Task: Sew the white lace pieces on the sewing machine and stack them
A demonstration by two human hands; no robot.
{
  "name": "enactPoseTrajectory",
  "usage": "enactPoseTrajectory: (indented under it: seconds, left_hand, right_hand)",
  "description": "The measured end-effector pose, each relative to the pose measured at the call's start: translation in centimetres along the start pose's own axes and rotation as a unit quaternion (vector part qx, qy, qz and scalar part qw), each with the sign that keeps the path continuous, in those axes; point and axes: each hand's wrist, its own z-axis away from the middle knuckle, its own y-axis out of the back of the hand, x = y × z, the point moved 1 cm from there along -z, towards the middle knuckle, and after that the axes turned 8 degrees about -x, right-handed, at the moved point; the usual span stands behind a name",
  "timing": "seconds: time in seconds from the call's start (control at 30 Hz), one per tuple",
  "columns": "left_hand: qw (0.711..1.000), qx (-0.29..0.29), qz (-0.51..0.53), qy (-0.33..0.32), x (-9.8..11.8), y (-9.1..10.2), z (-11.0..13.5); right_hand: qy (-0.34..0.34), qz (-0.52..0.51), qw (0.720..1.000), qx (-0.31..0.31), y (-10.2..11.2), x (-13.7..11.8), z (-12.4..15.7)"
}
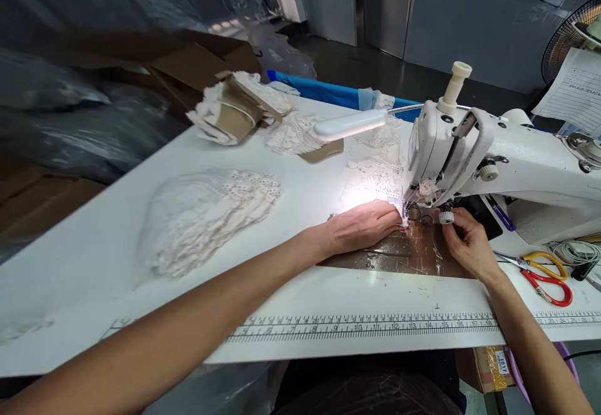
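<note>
My left hand (364,227) lies beside the needle area of a white sewing machine (469,152), its fingers bent and pressed together at the edge of white lace fabric (373,180). The lace runs back over the table under a bright light. To the right of the needle, my right hand (469,246) has thumb and fingers drawn together, the fingertips partly behind a ridged knob (446,217). What they hold, if anything, is hidden. Beneath both hands is a brown, shiny taped sheet (422,258).
A pile of white lace pieces (206,221) lies left on the table, with a cardboard-wrapped lace bundle (235,111) farther back. Red and yellow-handled scissors (547,274) rest at right, near a blue pen (501,213). A printed ruler (357,327) follows the front edge.
</note>
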Motion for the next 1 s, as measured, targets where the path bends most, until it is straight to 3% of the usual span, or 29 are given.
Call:
enactPoseTrajectory:
  seconds: [0.17, 0.27, 0.33, 0.47, 0.57, 0.63, 0.73, 0.87, 1.0]
  left_hand:
    - [0.998, -0.028, 0.062, 0.014, 0.2, 0.3, 0.0]
    - [0.99, -0.003, 0.13, 0.049, 0.5, 0.3, -0.3]
    - [0.978, 0.024, 0.18, 0.1, 0.6, 0.2, -0.4]
    - [0.922, 0.049, 0.3, 0.242, 0.6, 0.1, -0.7]
    - [0.878, 0.035, 0.391, 0.273, 0.4, 0.0, -0.8]
    - [0.851, 0.026, 0.441, 0.283, 0.2, 0.0, -0.8]
    - [0.803, 0.019, 0.506, 0.314, -0.2, -0.1, -0.9]
    - [0.747, -0.008, 0.576, 0.332, -0.6, 0.0, -1.2]
    - [0.717, -0.033, 0.605, 0.345, -1.0, 0.3, -1.7]
  right_hand:
    - [-0.007, 0.198, 0.98, 0.004, 1.4, 1.8, 1.0]
    - [0.022, 0.301, 0.953, 0.011, 0.6, 2.2, 1.5]
    - [0.037, 0.316, 0.948, 0.024, 0.2, 2.1, 1.7]
    - [0.059, 0.269, 0.96, 0.054, 0.4, 1.6, 2.2]
    - [0.072, 0.214, 0.973, 0.056, 0.4, 1.0, 2.9]
    - [0.053, 0.149, 0.987, 0.026, 0.1, 0.6, 3.3]
    - [-0.009, 0.077, 0.995, -0.067, -0.7, -0.3, 3.1]
    - [-0.047, 0.163, 0.979, -0.115, -1.8, -1.6, 1.1]
    - [-0.079, 0.271, 0.949, -0.138, -2.8, -2.3, -0.9]
